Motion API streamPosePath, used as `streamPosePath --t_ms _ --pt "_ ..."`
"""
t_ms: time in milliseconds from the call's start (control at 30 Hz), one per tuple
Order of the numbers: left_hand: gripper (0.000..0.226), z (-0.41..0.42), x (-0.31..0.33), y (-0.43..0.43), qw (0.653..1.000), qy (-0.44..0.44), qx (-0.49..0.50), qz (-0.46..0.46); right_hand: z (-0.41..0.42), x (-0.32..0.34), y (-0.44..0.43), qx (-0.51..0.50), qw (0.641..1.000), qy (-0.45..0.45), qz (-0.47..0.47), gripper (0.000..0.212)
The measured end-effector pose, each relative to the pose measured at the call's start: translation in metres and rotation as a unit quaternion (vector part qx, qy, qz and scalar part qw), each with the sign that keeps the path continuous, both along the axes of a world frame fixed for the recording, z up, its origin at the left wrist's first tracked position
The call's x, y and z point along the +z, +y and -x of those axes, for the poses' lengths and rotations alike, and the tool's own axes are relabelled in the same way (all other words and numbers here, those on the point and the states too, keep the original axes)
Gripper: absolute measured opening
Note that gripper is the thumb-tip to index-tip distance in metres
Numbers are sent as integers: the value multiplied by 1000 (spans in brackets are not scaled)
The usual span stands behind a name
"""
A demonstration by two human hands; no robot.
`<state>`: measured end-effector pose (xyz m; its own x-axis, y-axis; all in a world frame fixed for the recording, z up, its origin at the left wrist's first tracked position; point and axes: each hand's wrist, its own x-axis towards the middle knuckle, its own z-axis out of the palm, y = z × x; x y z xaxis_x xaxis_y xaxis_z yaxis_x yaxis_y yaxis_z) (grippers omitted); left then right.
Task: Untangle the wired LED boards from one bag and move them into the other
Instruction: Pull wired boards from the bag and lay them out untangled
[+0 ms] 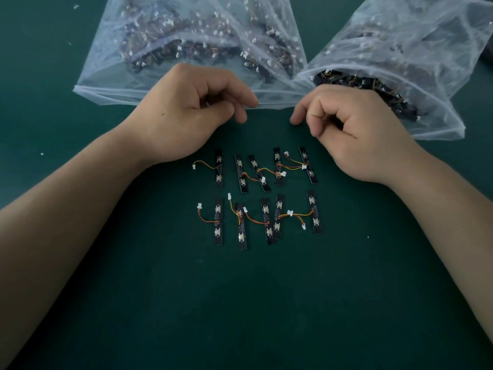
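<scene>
Ten narrow black LED boards [219,169] with orange-yellow wires lie in two rows on the dark green bench [240,303], just short of the fingers [240,98]. The left hand [186,110] and right hand [354,132] hover there, loosely curled and holding nothing. Just beyond the fingers lie a left clear plastic bag [186,84] and a right clear plastic bag [416,41], both holding more boards.
</scene>
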<state>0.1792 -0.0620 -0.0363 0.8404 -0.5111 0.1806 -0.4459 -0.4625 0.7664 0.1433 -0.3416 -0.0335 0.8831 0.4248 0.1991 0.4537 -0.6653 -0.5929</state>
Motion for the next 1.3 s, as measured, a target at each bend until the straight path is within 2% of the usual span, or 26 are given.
streamPosePath --t_ms 300,500,600,700,833,933,1033,1100,1200,1300 --pt "45 1 0 -1 1000 8 3 4 0 -1 0 -2 1000 -4 6 41" --pt "49 2 0 -3 1000 8 9 3 1 0 0 -8 1000 -10 6 34" --pt "59 5 2 -3 999 -22 29 40 2 1 1 -23 1000 -16 8 26" --pt "59 11 6 -3 993 -66 81 63 6 0 2 -34 999 -18 24 27" --pt "44 29 6 1 983 -76 164 10 13 2 1 -45 998 -13 31 33" --pt "37 44 3 17 974 -77 204 -55 20 6 -3 -55 997 3 47 29" --pt "38 52 5 27 975 -85 175 -109 26 14 -9 -37 995 40 78 24" --pt "36 57 10 26 977 -85 140 -138 25 23 -13 -16 993 88 83 28" --pt "43 62 14 32 980 -53 91 -168 25 33 -18 11 982 161 98 39" --pt "46 62 20 44 980 -27 12 -198 29 37 -22 22 974 190 120 66"
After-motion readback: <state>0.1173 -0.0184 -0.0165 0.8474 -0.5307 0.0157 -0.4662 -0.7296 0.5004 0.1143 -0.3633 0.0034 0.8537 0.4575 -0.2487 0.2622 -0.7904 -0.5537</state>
